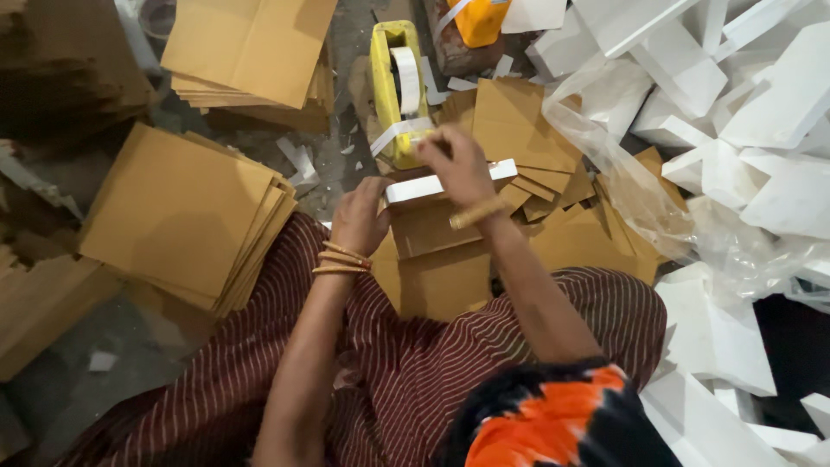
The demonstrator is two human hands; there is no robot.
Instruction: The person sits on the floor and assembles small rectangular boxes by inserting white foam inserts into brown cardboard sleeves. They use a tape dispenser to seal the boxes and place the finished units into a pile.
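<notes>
I sit on the floor with a small brown cardboard box (424, 229) in front of my knees; a white foam piece (415, 188) lies along its top. My left hand (359, 216) grips the box's left end. My right hand (456, 164) reaches over the foam piece and pinches a strip of white tape (399, 132) that runs back to a yellow tape dispenser (393, 86) standing just beyond the box. A roll of white tape (406, 78) sits in the dispenser.
Stacks of flat brown cardboard sheets lie at left (181, 212) and top left (246, 47). More cardboard pieces (553, 199) lie at right. White foam blocks (743, 104) and a clear plastic bag (631, 182) fill the right side.
</notes>
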